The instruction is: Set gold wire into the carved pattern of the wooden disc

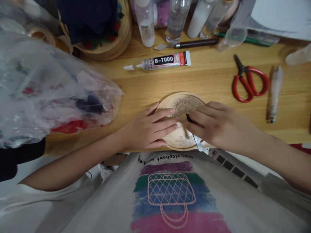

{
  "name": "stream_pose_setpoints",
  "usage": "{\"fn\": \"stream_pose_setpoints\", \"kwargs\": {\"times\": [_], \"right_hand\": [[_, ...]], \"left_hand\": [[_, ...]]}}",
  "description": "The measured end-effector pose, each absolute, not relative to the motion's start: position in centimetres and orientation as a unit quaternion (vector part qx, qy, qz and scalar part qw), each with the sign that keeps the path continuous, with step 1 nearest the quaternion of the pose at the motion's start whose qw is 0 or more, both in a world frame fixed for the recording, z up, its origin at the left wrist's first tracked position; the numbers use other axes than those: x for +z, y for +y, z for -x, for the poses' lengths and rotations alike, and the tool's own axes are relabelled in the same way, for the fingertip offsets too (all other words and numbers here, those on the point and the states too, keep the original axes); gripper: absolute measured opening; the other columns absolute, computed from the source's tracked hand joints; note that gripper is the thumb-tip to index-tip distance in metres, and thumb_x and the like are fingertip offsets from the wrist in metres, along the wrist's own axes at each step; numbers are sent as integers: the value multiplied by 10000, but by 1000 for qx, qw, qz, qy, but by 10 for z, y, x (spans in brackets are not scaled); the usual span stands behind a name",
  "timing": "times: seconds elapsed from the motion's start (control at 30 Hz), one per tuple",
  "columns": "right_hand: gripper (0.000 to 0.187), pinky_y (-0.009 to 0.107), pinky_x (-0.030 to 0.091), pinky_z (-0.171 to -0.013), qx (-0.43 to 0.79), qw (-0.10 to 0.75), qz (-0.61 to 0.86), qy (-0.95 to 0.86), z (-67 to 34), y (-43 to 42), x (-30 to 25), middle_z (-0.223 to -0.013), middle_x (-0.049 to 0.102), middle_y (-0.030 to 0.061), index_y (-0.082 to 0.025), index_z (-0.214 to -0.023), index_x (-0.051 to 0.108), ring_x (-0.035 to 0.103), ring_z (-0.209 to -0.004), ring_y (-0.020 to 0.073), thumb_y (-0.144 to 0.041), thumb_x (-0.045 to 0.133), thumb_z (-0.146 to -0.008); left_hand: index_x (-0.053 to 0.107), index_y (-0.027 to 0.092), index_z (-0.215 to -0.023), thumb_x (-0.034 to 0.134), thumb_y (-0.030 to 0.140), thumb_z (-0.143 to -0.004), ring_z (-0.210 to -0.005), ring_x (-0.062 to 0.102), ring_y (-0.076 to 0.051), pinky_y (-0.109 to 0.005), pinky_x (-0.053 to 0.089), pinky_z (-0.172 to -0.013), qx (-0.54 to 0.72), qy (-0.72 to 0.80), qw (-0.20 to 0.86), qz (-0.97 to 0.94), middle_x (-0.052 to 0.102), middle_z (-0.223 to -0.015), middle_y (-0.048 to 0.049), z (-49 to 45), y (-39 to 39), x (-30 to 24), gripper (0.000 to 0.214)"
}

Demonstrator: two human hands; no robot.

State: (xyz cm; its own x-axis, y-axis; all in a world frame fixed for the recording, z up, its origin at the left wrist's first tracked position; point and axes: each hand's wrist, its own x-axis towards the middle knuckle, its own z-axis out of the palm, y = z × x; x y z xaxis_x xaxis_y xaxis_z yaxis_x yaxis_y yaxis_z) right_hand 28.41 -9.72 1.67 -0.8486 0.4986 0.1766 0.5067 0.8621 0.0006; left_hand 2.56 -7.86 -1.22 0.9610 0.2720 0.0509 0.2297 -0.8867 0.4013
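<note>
A round, pale wooden plate [179, 97] lies at the near edge of the table, with fine dark line drawings of petals and waves on its face. My left hand [150, 127] rests flat across the plate's left side, fingers spread. Over the right side, my right hand [211, 121] is closed around a slim black-and-silver tool [198, 142]. The tool's flat silver end sticks out below the fingers toward me. Its exact kind is unclear, since my fingers cover most of it.
Beyond the plate lie a B-7000 glue tube [165, 61] and a dark-handled palette knife [194, 43]. Red-handled scissors [250, 82] and a whitish tube [275, 94] are at right. A bulky clear plastic bag [60, 90] fills the left; bottles [147, 29] stand behind.
</note>
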Motion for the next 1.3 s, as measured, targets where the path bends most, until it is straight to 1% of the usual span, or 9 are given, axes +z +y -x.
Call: {"fn": "stream_pose_setpoints", "kwargs": {"times": [0.17,0.37,0.47,0.63,0.83,1.03,1.13,1.3], "right_hand": [[303,344,343,-684,-27,78,261,-962,-284,-99,13,-737,573,35,-189,-790,643,458,-725,160,-115,425,-987],[282,335,348,-685,-22,86,257,-962,-284,-98,13,-751,596,39,-178,-816,663,459,-721,163,-120,446,-987],[273,332,349,-695,-26,83,259,-962,-284,-99,13,-764,604,37,-180,-832,668,462,-731,167,-120,452,-988],[269,329,346,-685,-32,86,258,-962,-284,-99,13,-727,584,32,-177,-807,665,447,-710,166,-112,470,-980],[258,330,338,-680,-34,87,257,-962,-285,-98,15,-734,591,31,-178,-839,674,456,-712,164,-108,469,-979],[234,321,343,-677,-26,63,241,-968,-284,-96,22,-743,608,38,-162,-826,676,464,-716,170,-96,500,-965],[238,327,335,-676,-31,79,250,-965,-283,-96,20,-733,607,40,-161,-824,681,462,-715,173,-94,501,-965],[256,323,333,-681,-35,79,248,-965,-283,-98,17,-733,603,34,-170,-815,676,459,-713,171,-93,488,-971]], "left_hand": [[552,144,-1386,484,432,-1022,-1450,390,-295,-543,208,-1241,59,127,196,-971,563,-1453,-105,-26,-79,-14,469],[555,137,-1373,486,435,-1022,-1442,399,-298,-542,225,-1233,68,126,194,-970,574,-1444,-105,-25,-79,-15,466],[556,143,-1370,499,435,-1016,-1442,401,-297,-539,219,-1234,69,128,194,-970,579,-1438,-105,-25,-79,-14,463],[549,135,-1371,498,432,-1014,-1436,404,-300,-531,213,-1232,59,129,194,-971,564,-1453,-111,-27,-79,-13,467],[534,136,-1376,501,397,-1013,-1419,427,-294,-521,207,-1230,80,131,198,-968,580,-1437,-100,-26,-79,-15,448],[533,92,-1356,509,376,-1004,-1423,426,-283,-502,201,-1237,87,147,219,-961,592,-1421,-121,-27,-80,-16,452],[538,98,-1354,509,379,-1003,-1422,427,-284,-506,200,-1237,86,145,216,-962,588,-1426,-118,-26,-80,-16,450],[552,128,-1359,503,373,-1005,-1425,419,-287,-509,195,-1236,77,134,201,-967,575,-1444,-104,-26,-79,-16,433]]}}
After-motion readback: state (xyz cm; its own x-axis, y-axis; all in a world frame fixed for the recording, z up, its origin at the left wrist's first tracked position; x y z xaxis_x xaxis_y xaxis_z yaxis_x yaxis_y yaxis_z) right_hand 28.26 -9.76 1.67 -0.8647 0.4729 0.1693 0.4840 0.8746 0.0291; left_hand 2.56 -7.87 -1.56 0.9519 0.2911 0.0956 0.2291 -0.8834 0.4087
